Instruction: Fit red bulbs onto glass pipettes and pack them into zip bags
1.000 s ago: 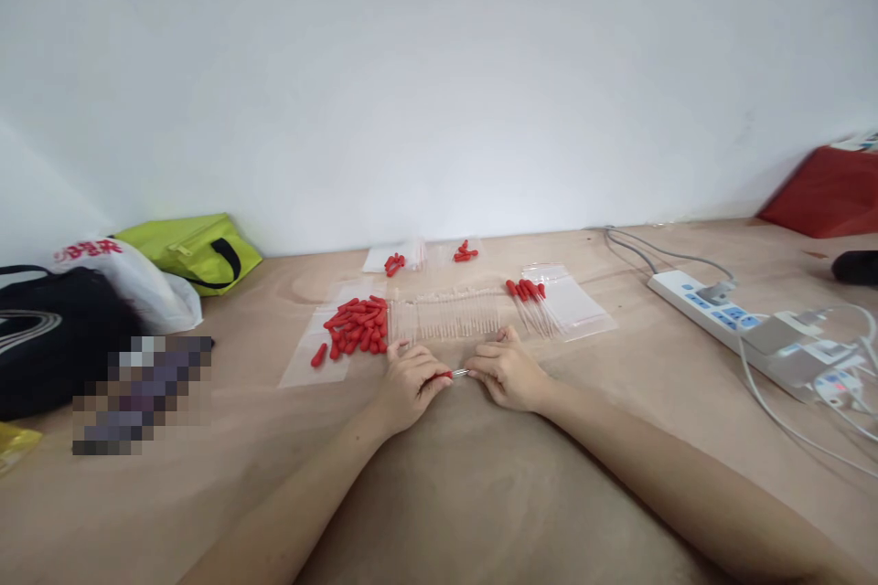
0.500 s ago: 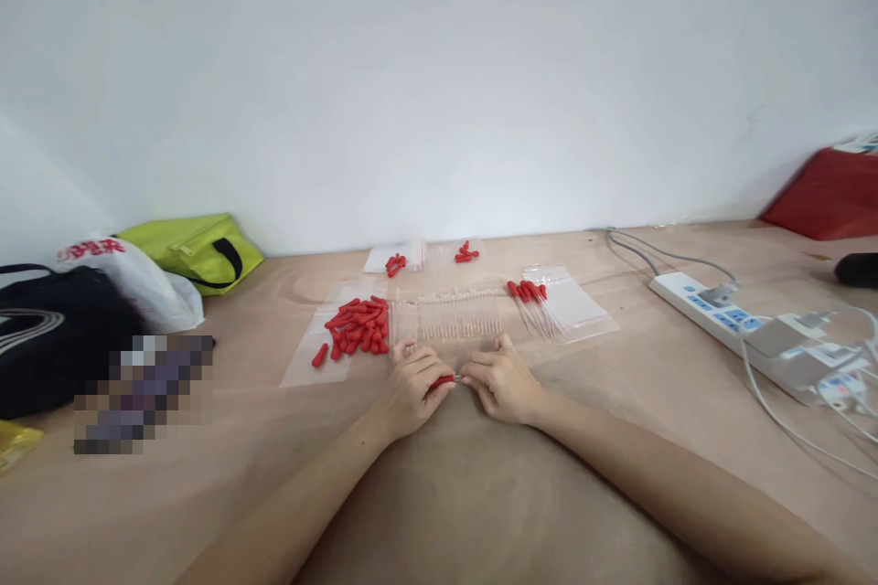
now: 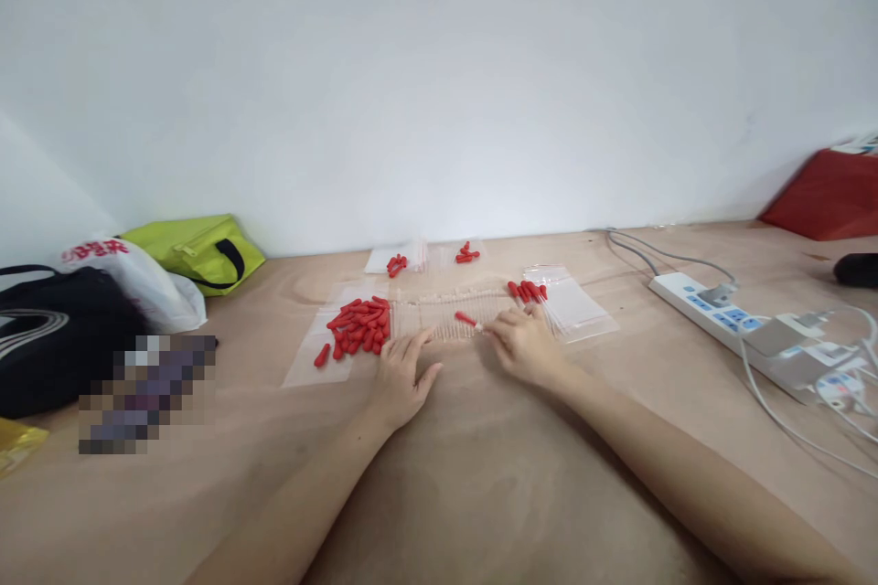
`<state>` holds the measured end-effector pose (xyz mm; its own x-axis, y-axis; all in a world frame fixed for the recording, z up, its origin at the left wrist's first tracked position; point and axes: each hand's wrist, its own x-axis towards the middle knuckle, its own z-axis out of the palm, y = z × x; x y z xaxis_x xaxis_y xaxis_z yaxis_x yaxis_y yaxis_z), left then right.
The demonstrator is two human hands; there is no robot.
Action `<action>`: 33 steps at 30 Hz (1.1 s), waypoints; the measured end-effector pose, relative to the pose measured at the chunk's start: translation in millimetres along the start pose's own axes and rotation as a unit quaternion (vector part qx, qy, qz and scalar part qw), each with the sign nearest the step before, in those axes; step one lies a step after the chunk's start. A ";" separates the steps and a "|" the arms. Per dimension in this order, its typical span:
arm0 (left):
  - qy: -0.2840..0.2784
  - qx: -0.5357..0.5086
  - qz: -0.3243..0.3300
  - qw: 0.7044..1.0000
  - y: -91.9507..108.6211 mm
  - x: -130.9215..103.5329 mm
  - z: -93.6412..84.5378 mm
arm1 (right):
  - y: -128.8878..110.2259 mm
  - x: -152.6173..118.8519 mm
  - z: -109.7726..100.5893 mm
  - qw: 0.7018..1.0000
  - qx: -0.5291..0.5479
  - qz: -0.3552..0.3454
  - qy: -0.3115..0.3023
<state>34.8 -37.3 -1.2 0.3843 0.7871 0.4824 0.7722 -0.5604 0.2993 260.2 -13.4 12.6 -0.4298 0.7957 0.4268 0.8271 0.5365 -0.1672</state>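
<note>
My right hand (image 3: 525,347) pinches the thin pale end of a dropper with a red rubber bulb (image 3: 465,318), the bulb pointing left above a row of thin clear tubes (image 3: 439,315). My left hand (image 3: 403,379) rests at the near left of that row, fingers spread and holding nothing. Just beyond it, a pile of loose red bulbs (image 3: 357,326) lies on a clear plastic bag (image 3: 312,370). To the right, several red-bulbed droppers (image 3: 527,292) lie together, their thin stems partly hidden behind my right hand.
A clear zip bag (image 3: 576,306) lies at the right; two small groups of red bulbs (image 3: 396,266) sit near the wall. A power strip (image 3: 713,315) with cables stands further right. Black, white and lime-green bags (image 3: 198,247) crowd the left, a red bag (image 3: 827,192) the far right.
My left hand has let go of the red bulb, opened and drawn back left. My right hand has carried the dropper away from me and right, over the tubes.
</note>
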 end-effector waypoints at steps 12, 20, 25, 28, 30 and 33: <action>-0.113 -0.059 0.022 0.992 2.8 -1.4 1.3 | 55.4 19.0 13.5 0.939 -0.056 0.337 0.027; -0.095 -0.053 0.036 0.993 1.6 -1.6 3.6 | 52.6 18.5 15.4 0.943 -0.058 0.326 0.017; -0.097 -0.055 0.048 0.993 0.6 0.0 3.8 | 31.8 29.6 15.8 0.949 -0.047 0.307 -0.044; -0.095 -0.057 0.051 0.992 0.0 0.2 4.0 | 24.3 40.5 18.7 0.937 -0.061 0.331 -0.092; -0.093 -0.056 0.054 0.993 0.3 -0.5 5.0 | 23.4 47.0 22.3 0.930 -0.068 0.347 -0.103; -0.088 -0.048 0.065 0.993 1.4 -1.4 6.7 | 24.9 52.6 28.3 0.923 -0.072 0.363 -0.103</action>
<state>38.7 -37.4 -6.9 0.5668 0.7349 0.3725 0.6615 -0.6754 0.3260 247.9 49.8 5.8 0.2094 0.9754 0.0688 0.9577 -0.1904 -0.2160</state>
